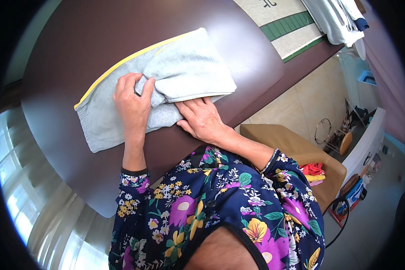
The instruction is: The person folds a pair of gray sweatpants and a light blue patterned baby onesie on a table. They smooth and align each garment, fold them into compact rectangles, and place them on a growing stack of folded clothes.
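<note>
Grey sweatpants (192, 65) with a yellow side stripe lie folded on the dark brown table (87, 40). Their elastic-gathered end points to the lower left. My left hand (132, 98) has a bunched fold of the grey cloth between thumb and fingers, near the middle of the garment. Close by on the right, my right hand (202, 118) lies flat, its fingertips hidden beneath the folded upper layer. The thumb of that hand stays outside, apart from the fingers.
A beige and green mat (290, 25) covers the far right of the table, with white garments (334, 20) stacked there. A tan chair (273, 135) stands beside the table, bearing red and yellow cloth (313, 170). Sheer curtains (47, 199) hang at the lower left.
</note>
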The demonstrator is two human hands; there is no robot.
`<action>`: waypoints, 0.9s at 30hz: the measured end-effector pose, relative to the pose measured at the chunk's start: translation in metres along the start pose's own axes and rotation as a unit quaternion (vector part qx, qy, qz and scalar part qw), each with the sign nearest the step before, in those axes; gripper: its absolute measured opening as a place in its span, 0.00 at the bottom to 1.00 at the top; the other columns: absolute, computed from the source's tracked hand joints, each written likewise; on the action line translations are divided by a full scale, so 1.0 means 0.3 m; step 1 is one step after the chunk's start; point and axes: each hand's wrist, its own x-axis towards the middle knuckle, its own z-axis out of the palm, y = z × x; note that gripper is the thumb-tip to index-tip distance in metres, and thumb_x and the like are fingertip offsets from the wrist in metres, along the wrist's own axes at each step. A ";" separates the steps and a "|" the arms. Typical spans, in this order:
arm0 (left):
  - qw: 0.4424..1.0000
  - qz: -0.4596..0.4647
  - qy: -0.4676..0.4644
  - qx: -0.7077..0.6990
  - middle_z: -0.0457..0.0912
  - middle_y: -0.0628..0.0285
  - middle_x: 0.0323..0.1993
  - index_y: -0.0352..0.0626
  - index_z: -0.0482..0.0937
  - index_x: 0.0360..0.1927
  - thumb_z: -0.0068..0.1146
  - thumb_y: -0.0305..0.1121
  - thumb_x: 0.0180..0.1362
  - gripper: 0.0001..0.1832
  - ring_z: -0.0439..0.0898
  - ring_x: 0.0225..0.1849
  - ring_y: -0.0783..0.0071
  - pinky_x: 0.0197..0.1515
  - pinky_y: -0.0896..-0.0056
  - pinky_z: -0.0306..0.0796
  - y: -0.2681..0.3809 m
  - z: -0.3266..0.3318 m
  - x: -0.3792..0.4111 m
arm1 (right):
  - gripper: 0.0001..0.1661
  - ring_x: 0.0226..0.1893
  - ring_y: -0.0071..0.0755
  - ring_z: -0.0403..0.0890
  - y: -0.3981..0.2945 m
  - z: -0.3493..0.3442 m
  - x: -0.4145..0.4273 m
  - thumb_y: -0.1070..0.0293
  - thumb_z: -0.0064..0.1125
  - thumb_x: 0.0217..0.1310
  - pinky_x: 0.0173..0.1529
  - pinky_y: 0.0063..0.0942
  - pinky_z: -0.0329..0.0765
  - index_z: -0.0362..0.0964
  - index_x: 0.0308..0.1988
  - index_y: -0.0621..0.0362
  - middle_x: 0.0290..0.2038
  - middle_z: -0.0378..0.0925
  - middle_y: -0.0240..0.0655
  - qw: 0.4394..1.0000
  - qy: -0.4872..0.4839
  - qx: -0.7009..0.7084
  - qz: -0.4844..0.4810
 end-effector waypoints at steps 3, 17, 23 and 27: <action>0.996 -0.069 -0.050 0.017 0.76 0.56 0.33 0.36 0.75 0.31 0.63 0.36 0.47 0.14 0.75 0.36 0.60 0.40 0.65 0.67 -0.013 -0.001 -0.025 | 0.33 0.53 0.43 0.67 -0.014 0.011 -0.003 0.65 0.62 0.42 0.58 0.44 0.59 0.64 0.50 0.66 0.50 0.67 0.44 0.999 -0.019 0.025 -0.036; 0.965 -0.146 -0.031 -0.217 0.73 0.65 0.25 0.36 0.71 0.30 0.60 0.31 0.51 0.10 0.69 0.30 0.80 0.36 0.77 0.65 0.099 -0.064 0.021 | 0.25 0.47 0.48 0.71 -0.038 0.065 0.091 0.62 0.59 0.48 0.50 0.43 0.67 0.67 0.47 0.60 0.45 0.71 0.45 0.994 -0.034 0.096 -0.050; 0.963 -0.132 0.023 -0.232 0.73 0.67 0.27 0.37 0.72 0.30 0.60 0.28 0.51 0.09 0.69 0.31 0.81 0.37 0.79 0.64 0.109 -0.110 0.040 | 0.22 0.46 0.47 0.73 0.139 0.055 0.100 0.57 0.57 0.51 0.51 0.40 0.68 0.71 0.46 0.56 0.44 0.73 0.44 0.976 0.074 0.161 0.123; 0.978 -0.135 -0.052 -0.148 0.74 0.65 0.28 0.35 0.72 0.30 0.61 0.29 0.50 0.10 0.70 0.31 0.78 0.37 0.78 0.65 -0.023 -0.016 -0.019 | 0.23 0.46 0.47 0.73 0.214 0.022 0.015 0.55 0.57 0.51 0.50 0.39 0.69 0.71 0.45 0.56 0.43 0.74 0.43 0.985 0.095 -0.001 0.145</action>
